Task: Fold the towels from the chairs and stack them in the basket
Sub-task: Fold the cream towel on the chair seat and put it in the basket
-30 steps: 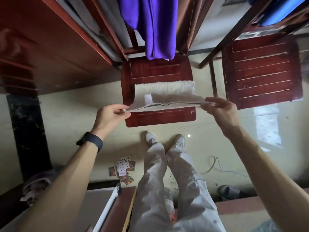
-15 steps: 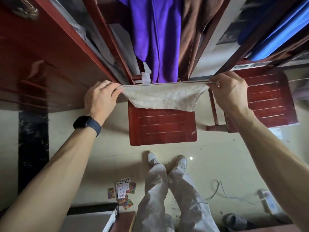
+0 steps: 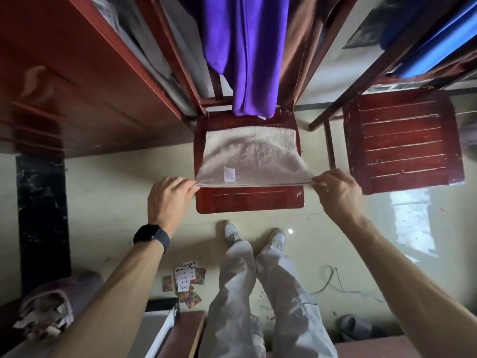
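fingers [image 3: 189, 184] pinching towel [image 3: 251, 156] edge, over chair [image 3: 247, 200]

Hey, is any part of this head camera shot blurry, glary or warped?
Head view: wide-angle warp bends the chair legs and cabinet edges; window glare shines on the floor; the white towel is motion-blurred between left hand and right hand.

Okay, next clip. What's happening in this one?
A person is folding a pale towel over a red wooden chair. The left hand and right hand each pinch a near corner, with the far part lying on the seat. A purple towel and a brown one hang on the chair back. No basket is in view.
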Available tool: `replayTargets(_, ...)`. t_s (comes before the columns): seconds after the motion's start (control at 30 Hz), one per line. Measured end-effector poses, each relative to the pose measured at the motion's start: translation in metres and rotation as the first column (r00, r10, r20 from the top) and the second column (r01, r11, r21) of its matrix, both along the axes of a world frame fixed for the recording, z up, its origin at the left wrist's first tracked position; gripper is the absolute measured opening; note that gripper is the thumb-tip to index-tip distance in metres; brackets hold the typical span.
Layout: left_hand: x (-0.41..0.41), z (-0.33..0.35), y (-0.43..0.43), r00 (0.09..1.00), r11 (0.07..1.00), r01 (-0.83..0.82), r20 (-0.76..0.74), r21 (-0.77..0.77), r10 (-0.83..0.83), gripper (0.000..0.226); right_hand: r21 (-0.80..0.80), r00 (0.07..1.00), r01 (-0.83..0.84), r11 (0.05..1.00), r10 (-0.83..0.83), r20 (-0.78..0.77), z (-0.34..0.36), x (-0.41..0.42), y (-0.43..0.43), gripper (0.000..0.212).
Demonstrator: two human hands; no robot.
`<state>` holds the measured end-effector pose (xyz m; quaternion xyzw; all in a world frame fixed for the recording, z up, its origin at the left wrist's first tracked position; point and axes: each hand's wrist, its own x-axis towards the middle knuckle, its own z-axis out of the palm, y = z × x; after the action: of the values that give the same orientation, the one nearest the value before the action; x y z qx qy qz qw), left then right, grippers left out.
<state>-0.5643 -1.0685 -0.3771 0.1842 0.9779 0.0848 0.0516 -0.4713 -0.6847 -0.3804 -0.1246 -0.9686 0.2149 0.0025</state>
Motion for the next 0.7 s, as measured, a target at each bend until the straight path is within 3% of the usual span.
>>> replayTargets(0.23, 0.069, -0.047, -0.011, 0.909, 0.991, 0.006, 0.413, -0.133, 0.049, 0.013, -0.083, 0.91, -0.012, 0.997, 0.045, 0.412, -0.05, 0.056, -0.02, 0.011)
replayTargets(0.33, 0.057, -0.06, -0.006, 0.823, 0.978, -0.194, 0.53, -0.074, 0.203, 0.021, -0.153, 0.854, 0.101, 0.983, -0.007, 0.521, -0.068, 0.044, -0.018, 0.013)
replayTargets(0.4, 0.036, -0.071, -0.002, 0.685, 0.909, -0.416, 0.656, -0.004, 0.317, 0.028, -0.19, 0.819, 0.209, 0.959, -0.066, 0.569, -0.083, 0.023, -0.015, 0.016)
replayTargets(0.5, -0.004, -0.098, 0.0, 0.469, 0.686, -0.722, 0.794, 0.092, 0.387, 0.027, -0.317, 0.769, 0.439, 0.841, -0.169, 0.617, -0.104, -0.014, -0.011, 0.02)
replayTargets(0.6, -0.036, -0.137, 0.008, 0.437, 0.559, -0.804, 0.84, 0.203, 0.323, 0.021, -0.489, 0.773, 0.606, 0.628, -0.32, 0.547, -0.132, -0.039, -0.009, 0.015)
replayTargets(0.7, -0.056, -0.174, 0.017, 0.44, 0.511, -0.826, 0.839, 0.238, 0.321, 0.028, -0.524, 0.77, 0.635, 0.568, -0.413, 0.486, -0.167, -0.055, -0.011, 0.026)
